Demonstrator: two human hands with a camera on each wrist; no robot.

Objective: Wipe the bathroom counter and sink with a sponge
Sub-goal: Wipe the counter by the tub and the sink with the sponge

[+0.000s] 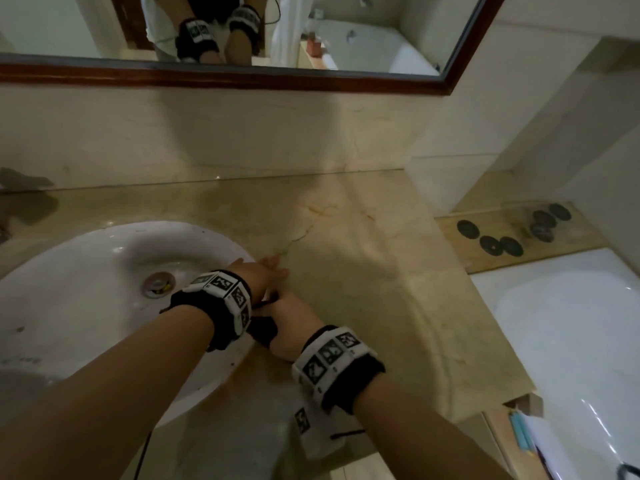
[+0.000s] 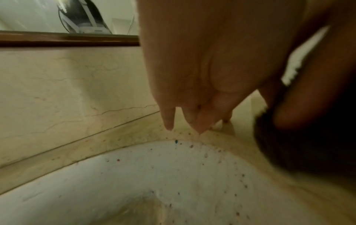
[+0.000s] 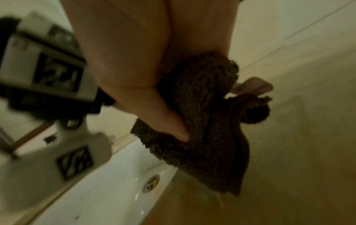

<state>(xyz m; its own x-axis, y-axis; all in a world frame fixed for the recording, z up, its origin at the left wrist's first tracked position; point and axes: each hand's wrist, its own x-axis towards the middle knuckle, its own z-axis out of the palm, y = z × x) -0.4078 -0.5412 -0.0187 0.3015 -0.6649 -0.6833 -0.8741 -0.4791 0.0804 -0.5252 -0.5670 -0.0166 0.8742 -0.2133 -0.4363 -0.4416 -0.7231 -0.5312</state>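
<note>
Brown fuzzy cloth [image 3: 202, 121] pinched in right hand [image 1: 294, 323] fingers, left hand [image 1: 254, 273] fingers straight, marble counter [image 1: 363, 271].

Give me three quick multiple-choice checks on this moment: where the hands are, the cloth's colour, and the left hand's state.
1. Where are the hands? A) right of the sink, at its rim B) at the mirror C) over the bathtub
2. Wiping cloth colour? A) white B) dark brown C) blue
3. Left hand? A) fist B) gripping a bottle C) fingers straight

Answers: 1 A, both hands meet on the counter by the rim. 2 B, the right hand grips a fuzzy brown cloth. 3 C, fingers point down, holding nothing.
</note>
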